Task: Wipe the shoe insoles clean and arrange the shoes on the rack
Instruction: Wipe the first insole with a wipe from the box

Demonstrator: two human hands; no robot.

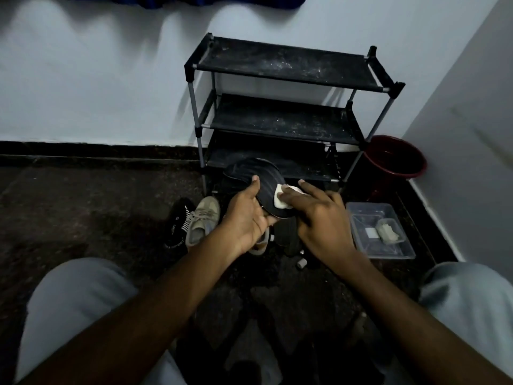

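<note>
My left hand (pixel 245 218) holds a dark insole (pixel 256 179) up from below, thumb on its upper face. My right hand (pixel 316 215) presses a white wipe (pixel 280 200) flat against the insole's near end with straight fingers. Beneath the hands, on the dark floor, lie a beige sneaker (pixel 202 220), a black shoe with white stripes (pixel 177 226) and more dark footwear partly hidden by my hands. The black three-shelf rack (pixel 286 115) stands against the wall just behind the insole; its shelves are dusty and bare.
A dark red bucket (pixel 394 159) sits in the corner to the right of the rack. A clear plastic tray (pixel 380 232) with a small box of wipes lies on the floor at right. My knees frame the bottom of the view.
</note>
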